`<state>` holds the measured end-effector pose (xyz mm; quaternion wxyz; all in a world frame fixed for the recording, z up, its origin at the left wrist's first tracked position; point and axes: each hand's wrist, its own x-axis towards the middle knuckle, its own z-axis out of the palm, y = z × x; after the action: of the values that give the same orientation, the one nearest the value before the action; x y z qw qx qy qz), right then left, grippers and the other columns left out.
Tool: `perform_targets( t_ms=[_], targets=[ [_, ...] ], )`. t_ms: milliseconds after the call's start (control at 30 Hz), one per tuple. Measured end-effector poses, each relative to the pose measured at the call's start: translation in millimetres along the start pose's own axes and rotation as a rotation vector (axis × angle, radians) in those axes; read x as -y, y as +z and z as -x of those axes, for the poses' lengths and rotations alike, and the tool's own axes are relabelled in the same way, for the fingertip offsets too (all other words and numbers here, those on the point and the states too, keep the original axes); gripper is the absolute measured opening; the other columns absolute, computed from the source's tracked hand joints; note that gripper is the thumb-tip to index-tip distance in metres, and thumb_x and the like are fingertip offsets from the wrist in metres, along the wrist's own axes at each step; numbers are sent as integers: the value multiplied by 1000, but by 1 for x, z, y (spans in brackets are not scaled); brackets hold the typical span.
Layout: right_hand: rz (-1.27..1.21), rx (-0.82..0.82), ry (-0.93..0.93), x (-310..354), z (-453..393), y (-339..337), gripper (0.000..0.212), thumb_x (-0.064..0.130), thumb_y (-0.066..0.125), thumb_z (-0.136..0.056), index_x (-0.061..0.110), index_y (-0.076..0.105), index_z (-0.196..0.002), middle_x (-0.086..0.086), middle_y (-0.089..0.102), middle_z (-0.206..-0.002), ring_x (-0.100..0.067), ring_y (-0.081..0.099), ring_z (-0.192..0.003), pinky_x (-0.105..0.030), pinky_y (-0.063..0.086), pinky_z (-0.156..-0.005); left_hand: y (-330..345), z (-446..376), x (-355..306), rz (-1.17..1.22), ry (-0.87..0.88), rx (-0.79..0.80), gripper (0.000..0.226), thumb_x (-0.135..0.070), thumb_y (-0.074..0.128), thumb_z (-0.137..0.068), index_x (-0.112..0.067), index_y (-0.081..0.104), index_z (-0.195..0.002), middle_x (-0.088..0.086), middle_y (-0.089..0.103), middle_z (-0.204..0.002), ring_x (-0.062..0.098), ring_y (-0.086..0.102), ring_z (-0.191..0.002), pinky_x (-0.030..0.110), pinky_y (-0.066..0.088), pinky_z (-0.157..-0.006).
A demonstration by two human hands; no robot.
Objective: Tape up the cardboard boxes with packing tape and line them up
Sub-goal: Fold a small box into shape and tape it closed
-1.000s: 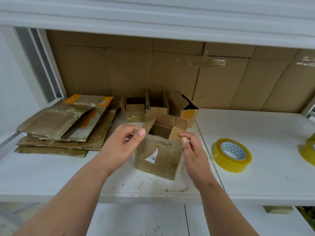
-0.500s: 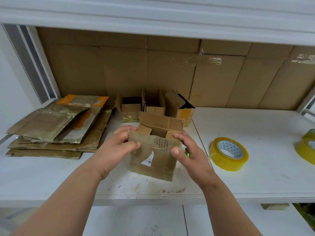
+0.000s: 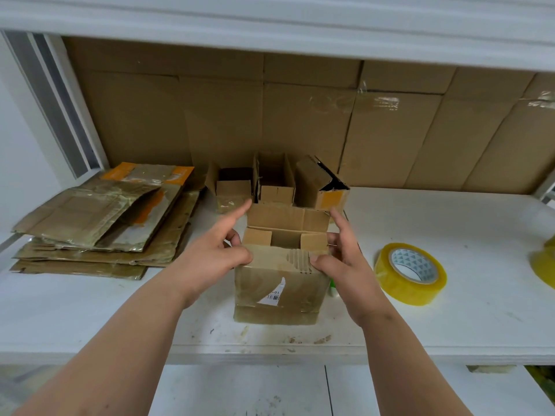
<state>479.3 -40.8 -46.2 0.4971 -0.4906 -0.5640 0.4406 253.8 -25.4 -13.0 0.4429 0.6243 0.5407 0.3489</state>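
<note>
With my left hand (image 3: pixel 214 253) and right hand (image 3: pixel 342 259) pinching the small brown cardboard box (image 3: pixel 280 283), I'd flatten the short flaps first.

A white shelf (image 3: pixel 450 319) carries a small open box (image 3: pixel 279 292) near its front, three open boxes (image 3: pixel 276 183) behind, flattened cardboard (image 3: pixel 99 223) far left, and yellow tape rolls (image 3: pixel 410 273) at right.

second tape roll (image 3: pixel 545 267) cut off by the right edge. small green-white thing (image 3: pixel 332 288) mostly hidden behind the right hand (image 3: pixel 345 262), can't tell what. label (image 3: pixel 273 292) print too small to read.
</note>
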Motion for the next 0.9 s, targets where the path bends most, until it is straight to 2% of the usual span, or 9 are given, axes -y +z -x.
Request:
perform_targets(
  t_ms=[100, 233, 367, 433, 533, 633, 767, 833, 900],
  targets=[
    [9, -38, -10, 2, 0, 0, 54, 2, 59, -92, 47, 46, -119, 8, 65, -108, -5, 62, -102, -21, 53, -75, 1, -1, 1, -24, 45, -36, 65, -8, 66, -88, -56, 45, -128, 3, 50, -92, 17, 54, -84, 26, 44, -80],
    [94, -67, -20, 0, 5, 2, 21, 11, 56, -96, 31, 57, -104, 6, 64, -103, 7, 61, -82, -12, 47, -65, 10, 1, 14, -58, 119, -134, 31, -19, 62, -93, -45, 63, -109, -2, 54, -102, 14, 57, -85, 21, 45, -74],
    [154, -101, -42, -2, 5, 4, 20, 16, 56, -97, 32, 62, -105, 14, 61, -110, 11, 57, -92, -7, 45, -70, 16, 3, 21, -104, 183, -221, 26, -21, 59, -95, -43, 65, -107, -14, 54, -106, -1, 53, -87, 4, 39, -70],
    [170, -103, -60, -3, 6, 5, 24, 15, 55, -98, 34, 65, -109, 23, 56, -121, 16, 51, -105, -2, 43, -76, 17, 3, 23, -177, 243, -237, 23, -24, 61, -94, -41, 64, -109, -22, 51, -112, -10, 49, -97, 4, 39, -73],
    [167, -99, -71, -3, 6, 6, 25, 14, 55, -98, 32, 68, -109, 25, 52, -125, 20, 46, -110, 0, 40, -78, 19, 2, 25, -192, 279, -247, 18, -27, 65, -92, -37, 65, -108, -26, 48, -126, -24, 42, -107, 4, 40, -75],
    [168, -100, -77, -5, 4, 5, 24, 13, 58, -96, 33, 70, -101, 22, 56, -123, 6, 51, -116, -10, 44, -86, 22, 1, 25, -176, 258, -256, 19, -24, 63, -94, -30, 66, -112, -30, 43, -137, -21, 39, -115, -4, 35, -75],
    [173, -123, -61, -5, 3, 3, 26, 13, 61, -94, 36, 72, -95, 12, 56, -135, -6, 48, -130, -36, 44, -108, 26, 0, 25, -206, 256, -279, 17, -22, 63, -94, -30, 63, -109, -27, 48, -136, -7, 42, -120, 3, 32, -83],
    [188, -134, -60, -4, 3, 2, 27, 13, 61, -95, 38, 72, -95, 9, 53, -141, -2, 42, -134, -39, 40, -112, 26, 0, 23, -253, 282, -282, 21, -22, 63, -93, -36, 60, -110, -23, 49, -132, -4, 43, -119, 8, 32, -88],
    [199, -137, -71, -5, 4, 2, 27, 14, 60, -96, 39, 71, -97, 9, 51, -144, 2, 39, -134, -34, 38, -113, 27, 0, 22, -303, 317, -260, 28, -22, 62, -94, -43, 57, -112, -21, 48, -127, -3, 42, -118, 15, 34, -94]
  ],
)
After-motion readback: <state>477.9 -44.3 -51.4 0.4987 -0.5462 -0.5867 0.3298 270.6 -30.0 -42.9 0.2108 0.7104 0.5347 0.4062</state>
